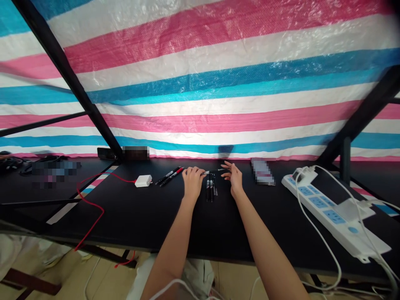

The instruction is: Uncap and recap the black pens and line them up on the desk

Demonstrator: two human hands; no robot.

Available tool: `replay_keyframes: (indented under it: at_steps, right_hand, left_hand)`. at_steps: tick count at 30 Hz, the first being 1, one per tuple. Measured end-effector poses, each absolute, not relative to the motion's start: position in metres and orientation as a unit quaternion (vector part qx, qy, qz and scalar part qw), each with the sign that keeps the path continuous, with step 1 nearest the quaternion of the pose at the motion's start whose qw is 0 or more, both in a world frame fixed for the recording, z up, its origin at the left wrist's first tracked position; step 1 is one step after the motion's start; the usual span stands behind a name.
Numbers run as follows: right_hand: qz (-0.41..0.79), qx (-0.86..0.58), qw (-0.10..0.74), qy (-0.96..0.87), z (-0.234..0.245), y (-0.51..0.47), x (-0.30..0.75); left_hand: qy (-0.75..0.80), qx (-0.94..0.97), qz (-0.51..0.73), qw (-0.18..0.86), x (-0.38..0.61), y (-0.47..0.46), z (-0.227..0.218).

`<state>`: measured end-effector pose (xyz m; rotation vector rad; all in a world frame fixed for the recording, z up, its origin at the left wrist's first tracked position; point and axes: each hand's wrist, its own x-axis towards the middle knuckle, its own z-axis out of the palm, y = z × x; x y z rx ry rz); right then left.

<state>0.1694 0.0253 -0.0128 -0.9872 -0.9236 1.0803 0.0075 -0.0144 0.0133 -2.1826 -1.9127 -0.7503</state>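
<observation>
My left hand (193,180) is closed around one end of a pen (213,171), which lies roughly level and points to the right. Just past the pen's far end, my right hand (233,177) has its fingers spread. Whether a fingertip touches the pen is too small to tell. Between my hands, several dark pens (210,188) lie side by side on the black table (150,221). Left of my left hand, a few more pens (170,176) rest at a slant, one with a red end.
A white charger (143,181) with a red cable (102,210) sits left. At right are a blurred-out rectangular object (263,171) and a white power strip (353,229) with plugs and cables. Black frame bars (67,75) stand before a striped sheet (200,91).
</observation>
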Motion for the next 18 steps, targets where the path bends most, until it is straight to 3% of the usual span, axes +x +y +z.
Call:
replay_keyframes:
  at_steps: [4, 7, 10, 18]
  right_hand:
    - [0.428, -0.452, 0.724, -0.295, -0.016, 0.028, 0.179]
    - [0.391, -0.485, 0.731, -0.278, -0.021, 0.031, 0.181]
    - [0.372, -0.541, 0.675, -0.336, -0.027, 0.033, 0.178]
    - [0.266, -0.637, 0.430, -0.582, -0.030, 0.031, 0.171]
  left_hand:
    - [-0.678, -0.670, -0.295, 0.069, -0.003, -0.012, 0.012]
    - [-0.701, -0.644, -0.304, 0.044, -0.005, -0.009, 0.009]
    - [-0.714, -0.648, -0.267, 0.011, -0.003, -0.008, 0.007]
    - [-0.702, -0.686, -0.183, -0.052, 0.001, -0.011, 0.003]
